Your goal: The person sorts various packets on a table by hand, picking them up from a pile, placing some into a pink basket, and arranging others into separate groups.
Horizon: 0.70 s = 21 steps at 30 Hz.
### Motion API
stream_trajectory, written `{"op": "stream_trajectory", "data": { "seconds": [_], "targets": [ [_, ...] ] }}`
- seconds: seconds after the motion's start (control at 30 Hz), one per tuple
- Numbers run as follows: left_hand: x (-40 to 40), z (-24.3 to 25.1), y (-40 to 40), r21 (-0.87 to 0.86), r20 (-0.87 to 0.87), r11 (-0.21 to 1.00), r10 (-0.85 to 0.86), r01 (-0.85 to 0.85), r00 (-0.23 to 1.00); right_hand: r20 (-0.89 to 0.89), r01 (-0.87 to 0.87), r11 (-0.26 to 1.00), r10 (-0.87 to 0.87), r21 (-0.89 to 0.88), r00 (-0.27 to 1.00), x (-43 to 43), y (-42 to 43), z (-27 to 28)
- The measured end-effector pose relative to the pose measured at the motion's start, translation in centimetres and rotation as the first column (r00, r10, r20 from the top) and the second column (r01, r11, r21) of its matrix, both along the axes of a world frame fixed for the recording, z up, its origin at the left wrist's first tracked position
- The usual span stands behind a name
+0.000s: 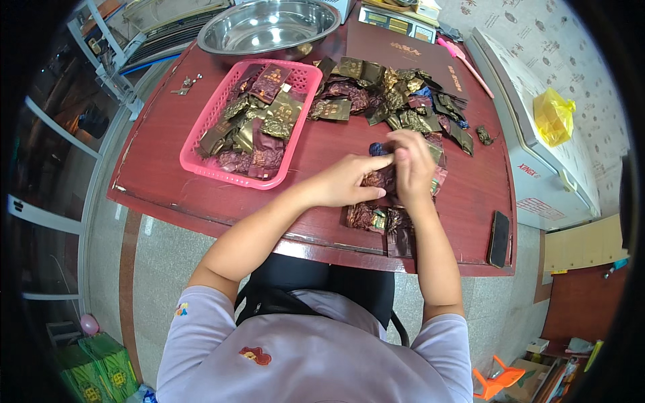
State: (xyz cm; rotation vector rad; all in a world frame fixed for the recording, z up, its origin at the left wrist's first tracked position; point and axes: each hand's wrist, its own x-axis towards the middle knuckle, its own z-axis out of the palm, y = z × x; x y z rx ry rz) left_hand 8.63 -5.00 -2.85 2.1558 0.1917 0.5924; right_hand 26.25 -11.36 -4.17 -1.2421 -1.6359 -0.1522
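Note:
My left hand (342, 180) reaches in from the left, its thumb and index finger around a dark red foil packet (379, 180). Close beside it, my right hand (415, 169) is on edge with its fingers bent over the same spot; its palm side and what it may hold are hidden. A small dark blue foil piece (378, 149) shows just beyond the left fingertips. Below the hands lie a red packet with a green label (367, 217) and a dark packet (401, 239). More packets peek out to the right of my right hand.
A pink plastic basket (189, 160) holds many foil packets. Loose packets (405, 108) are heaped across the red table (322, 138). Behind are a steel basin (267, 32), a flat brown box (388, 48) and a digital scale (398, 24). A phone (498, 239) lies near the right edge.

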Motion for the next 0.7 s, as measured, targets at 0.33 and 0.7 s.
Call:
{"op": "stream_trajectory", "data": {
  "seconds": [0.33,0.7],
  "targets": [
    [-8.1,3.4,5.5,0.483,0.333,0.321,0.793,-0.815,0.51,-0.05,-0.329,0.606,0.429,-0.724,0.902,4.2,-3.0,4.7],
    [-1.7,-0.4,1.6,0.502,-0.001,0.805,0.367,-0.317,0.93,0.274,0.04,0.784,0.168,-0.619,0.947,0.5,0.3,-2.1]
  ]
}}
